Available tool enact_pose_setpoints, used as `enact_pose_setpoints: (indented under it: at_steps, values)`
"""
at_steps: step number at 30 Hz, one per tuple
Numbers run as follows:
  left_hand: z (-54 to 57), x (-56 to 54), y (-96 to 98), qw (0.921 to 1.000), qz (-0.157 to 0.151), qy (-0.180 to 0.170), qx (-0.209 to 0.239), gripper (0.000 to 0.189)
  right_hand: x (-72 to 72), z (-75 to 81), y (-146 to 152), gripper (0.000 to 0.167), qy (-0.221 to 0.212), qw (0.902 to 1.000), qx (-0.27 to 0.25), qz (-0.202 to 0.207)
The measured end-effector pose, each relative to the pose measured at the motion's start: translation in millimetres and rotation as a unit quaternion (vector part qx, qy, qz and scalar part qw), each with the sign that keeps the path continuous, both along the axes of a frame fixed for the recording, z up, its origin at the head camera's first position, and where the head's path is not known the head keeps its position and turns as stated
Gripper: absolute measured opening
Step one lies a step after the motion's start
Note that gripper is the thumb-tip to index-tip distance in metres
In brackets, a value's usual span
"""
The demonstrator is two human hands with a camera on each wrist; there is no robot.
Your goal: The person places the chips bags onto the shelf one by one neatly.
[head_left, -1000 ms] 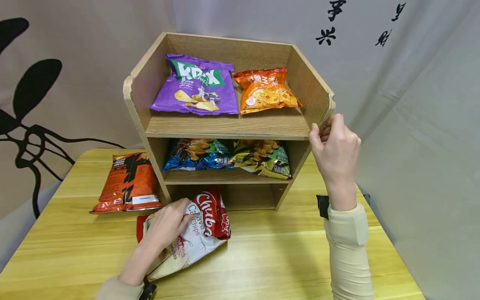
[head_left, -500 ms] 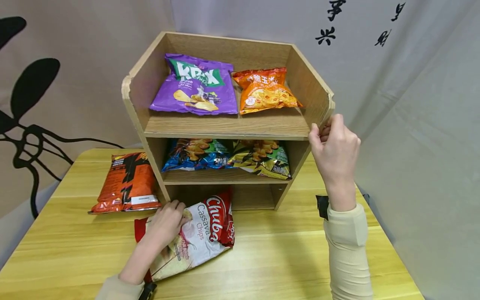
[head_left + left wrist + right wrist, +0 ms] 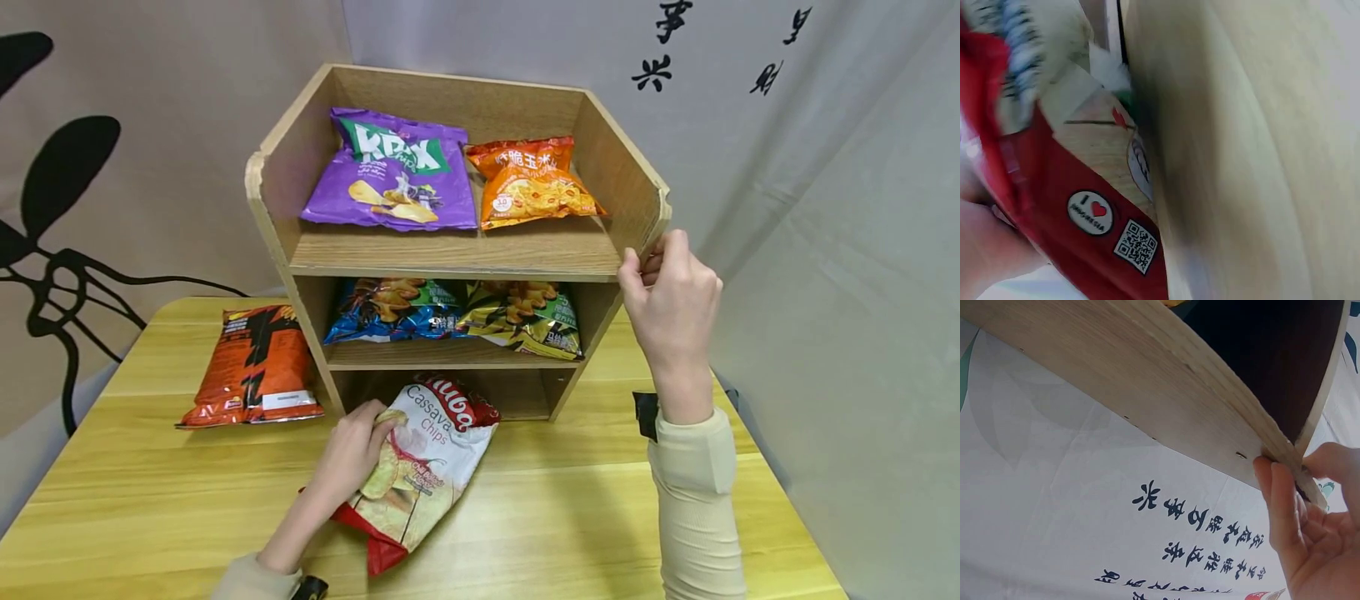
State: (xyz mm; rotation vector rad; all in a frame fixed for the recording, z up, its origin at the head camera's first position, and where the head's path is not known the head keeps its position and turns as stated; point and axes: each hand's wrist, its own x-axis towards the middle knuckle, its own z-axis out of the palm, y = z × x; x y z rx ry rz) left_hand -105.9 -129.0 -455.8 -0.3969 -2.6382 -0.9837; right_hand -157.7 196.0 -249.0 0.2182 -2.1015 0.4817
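Observation:
My left hand [image 3: 352, 454] grips the left edge of a white and red bag of cassava chips [image 3: 431, 462], thumb on top. The bag's printed top reaches into the mouth of the lowest compartment, and its red bottom end points toward me. In the left wrist view, the bag's red end [image 3: 1110, 215] hangs close beside the wood tabletop. My right hand [image 3: 671, 308] pinches the right side panel of the wooden shelf [image 3: 457, 262]. From the right wrist view, thumb and fingers sit on opposite faces of that panel [image 3: 1191, 425].
On the top level lie a purple chip bag [image 3: 405, 179] and a small orange snack bag [image 3: 532, 187]. Blue [image 3: 393, 312] and yellow [image 3: 525, 317] bags fill the middle level. An orange-red bag [image 3: 258, 367] rests on the table [image 3: 585, 500] left of the shelf.
The cassava chips bag has shifted right and turned, its top now pointing more toward the lowest compartment. My left hand moved slightly right with it. The right hand stays on the panel.

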Motion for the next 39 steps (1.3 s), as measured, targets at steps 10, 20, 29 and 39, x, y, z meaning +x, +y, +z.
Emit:
enact_pose_setpoints:
  at_steps: [10,20,29,39]
  values:
    - [-1.0,-3.8,14.4,0.9958,0.043,-0.081,0.009,0.017,-0.1,0.4,-0.2,0.022,0.001,1.0000,0.000,0.000]
    - [-3.3,-7.4,18.1,0.9496,0.033,-0.307,-0.054,0.073,-0.2,0.8,-0.6,0.022,-0.003,1.0000,-0.001,-0.003]
    - [-11.4,-10.7,47.2,0.9530,0.021,-0.302,-0.003,0.078,-0.2,-0.3,0.9,0.022,0.000,1.0000,-0.001,-0.004]
    - [-14.4,-23.3,75.4,0.9554,0.019,-0.293,0.032,0.079,1.0,0.6,-3.6,0.021,-0.003,0.9999,-0.016,-0.005]
